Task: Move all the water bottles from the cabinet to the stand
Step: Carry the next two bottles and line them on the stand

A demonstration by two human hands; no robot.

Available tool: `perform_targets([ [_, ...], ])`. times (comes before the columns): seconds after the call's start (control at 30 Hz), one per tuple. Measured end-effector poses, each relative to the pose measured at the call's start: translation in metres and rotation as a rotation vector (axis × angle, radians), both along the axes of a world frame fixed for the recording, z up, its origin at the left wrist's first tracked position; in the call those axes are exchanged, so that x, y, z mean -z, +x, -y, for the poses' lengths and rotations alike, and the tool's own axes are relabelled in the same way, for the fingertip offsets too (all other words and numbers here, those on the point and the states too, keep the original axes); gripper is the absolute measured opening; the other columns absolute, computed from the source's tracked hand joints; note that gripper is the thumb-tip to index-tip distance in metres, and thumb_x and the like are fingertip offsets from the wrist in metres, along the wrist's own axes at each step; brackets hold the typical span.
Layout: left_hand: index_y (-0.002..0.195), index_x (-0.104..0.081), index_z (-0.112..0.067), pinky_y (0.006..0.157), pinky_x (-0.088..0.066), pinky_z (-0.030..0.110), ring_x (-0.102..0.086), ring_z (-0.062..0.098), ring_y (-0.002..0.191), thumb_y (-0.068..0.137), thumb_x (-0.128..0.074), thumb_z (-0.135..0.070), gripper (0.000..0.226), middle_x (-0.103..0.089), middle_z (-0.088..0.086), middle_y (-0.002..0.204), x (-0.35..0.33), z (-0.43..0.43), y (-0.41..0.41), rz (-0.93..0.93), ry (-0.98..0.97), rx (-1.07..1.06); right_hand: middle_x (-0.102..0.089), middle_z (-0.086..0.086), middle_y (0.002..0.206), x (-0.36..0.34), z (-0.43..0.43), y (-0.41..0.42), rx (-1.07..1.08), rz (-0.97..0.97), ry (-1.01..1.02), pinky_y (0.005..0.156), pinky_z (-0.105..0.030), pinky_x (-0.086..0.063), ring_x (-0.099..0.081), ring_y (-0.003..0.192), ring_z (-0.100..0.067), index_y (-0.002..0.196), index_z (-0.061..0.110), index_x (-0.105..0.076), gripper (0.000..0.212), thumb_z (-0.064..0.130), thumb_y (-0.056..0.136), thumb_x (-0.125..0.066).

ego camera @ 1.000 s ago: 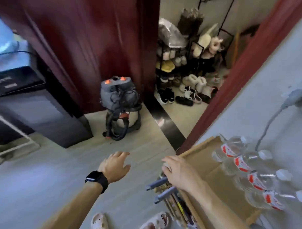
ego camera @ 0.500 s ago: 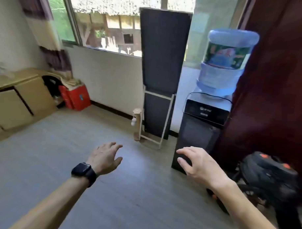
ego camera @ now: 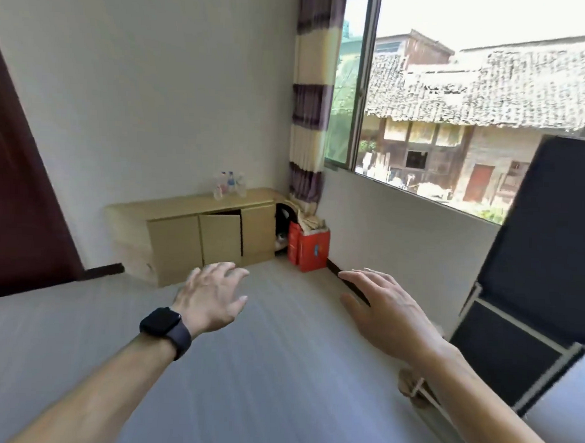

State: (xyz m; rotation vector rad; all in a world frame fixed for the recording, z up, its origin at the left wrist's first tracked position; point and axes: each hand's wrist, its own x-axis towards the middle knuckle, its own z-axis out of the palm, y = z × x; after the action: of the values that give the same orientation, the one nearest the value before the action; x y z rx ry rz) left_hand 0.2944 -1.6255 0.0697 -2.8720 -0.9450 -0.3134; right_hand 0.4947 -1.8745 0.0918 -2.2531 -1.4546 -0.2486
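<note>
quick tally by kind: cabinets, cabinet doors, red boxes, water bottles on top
cabinet: 1
cabinet doors: 3, middle one ajar
red box: 1
water bottles: small cluster on the cabinet top, too blurred to count
total: 5, bottles left out

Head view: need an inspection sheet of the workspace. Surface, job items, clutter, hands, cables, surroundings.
Surface: grey floor runs from the person to the far wall.
Job's things: water bottles stand clustered on top of the low wooden cabinet, too blurred to count. The cabinet's middle door is ajar. The stand is not in view.
Clutter: red box in the corner beside the cabinet, with papers on top.
Hands: left hand has spread fingers and holds nothing, watch on its wrist. Right hand has straight fingers and holds nothing.
Cables: nothing seen.
Surroundings: window, striped curtain, dark panel at right, dark red door at left.
</note>
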Motion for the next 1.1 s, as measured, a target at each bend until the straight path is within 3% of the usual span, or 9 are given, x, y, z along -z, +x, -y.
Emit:
perform_targets([
  [0.23,0.146,-0.033,-0.035,0.11,-0.03,0.038,-0.033,0.017,0.139,0.093,-0.042,-0.053,0.057,-0.036,-0.004,0.152,-0.04,-0.107,0.02,0.054,0.044,-0.077,-0.05,0.014,0.144,-0.029,-0.151,0.053,-0.133,0.1,-0.005,0.108,-0.033,-0.037,-0.036,0.137,-0.012,0.141,0.039,-0.043,0.048,0.056,0.096,-0.041],
  [0.53,0.147,-0.032,-0.034,0.11,-0.03,0.037,-0.035,0.015,0.138,0.095,-0.04,-0.054,0.056,-0.036,-0.007,0.152,-0.085,-0.264,0.094,0.109,0.112,-0.177,-0.049,0.016,0.144,-0.061,-0.327,0.162,-0.17,0.17,0.082,0.106,-0.034,-0.039,-0.035,0.138,-0.01,0.14,0.039,-0.043,0.048,0.058,0.096,-0.041],
  [0.8,0.148,-0.029,-0.039,0.115,-0.023,0.035,-0.027,0.012,0.142,0.095,-0.036,-0.058,0.057,-0.029,-0.008,0.156,-0.051,-0.394,0.135,0.054,0.037,-0.281,-0.047,0.015,0.146,-0.049,-0.484,0.227,-0.209,0.182,0.092,0.111,-0.036,-0.036,-0.032,0.14,-0.011,0.141,0.037,-0.044,0.048,0.057,0.097,-0.04],
  [1.1,0.147,-0.033,-0.036,0.112,-0.027,0.039,-0.032,0.019,0.14,0.095,-0.037,-0.056,0.056,-0.033,-0.003,0.154,-0.047,-0.596,0.194,0.061,0.027,-0.259,-0.049,0.014,0.145,-0.026,-0.668,0.265,-0.19,0.184,0.107,0.11,-0.034,-0.035,-0.034,0.14,-0.01,0.138,0.037,-0.05,0.045,0.054,0.098,-0.039],
])
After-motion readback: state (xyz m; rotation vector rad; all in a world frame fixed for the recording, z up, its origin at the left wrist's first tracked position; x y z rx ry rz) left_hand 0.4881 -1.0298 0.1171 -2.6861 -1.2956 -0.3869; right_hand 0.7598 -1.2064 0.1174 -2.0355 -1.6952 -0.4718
